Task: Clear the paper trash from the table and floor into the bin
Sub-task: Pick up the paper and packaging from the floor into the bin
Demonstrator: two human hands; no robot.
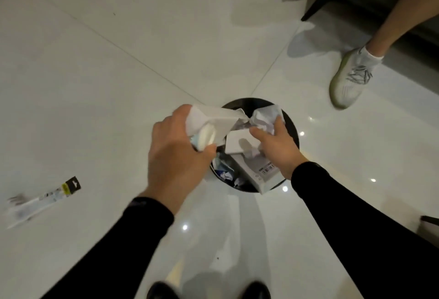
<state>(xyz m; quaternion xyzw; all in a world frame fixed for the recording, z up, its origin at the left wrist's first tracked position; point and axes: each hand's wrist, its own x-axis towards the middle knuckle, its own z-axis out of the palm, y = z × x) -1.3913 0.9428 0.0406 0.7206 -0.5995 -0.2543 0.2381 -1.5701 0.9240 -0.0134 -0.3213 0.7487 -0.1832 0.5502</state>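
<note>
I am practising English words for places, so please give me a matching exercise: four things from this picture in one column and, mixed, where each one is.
Things:
1. crumpled paper ball
2. folded white paper
3. white box with barcode
4. long wrapper with black and yellow end

Places:
A. lying on the floor, left of the bin
B. in the left hand
C. inside the bin
D. in the right hand

Pairs: 1-D, 2-B, 3-C, 4-A
</note>
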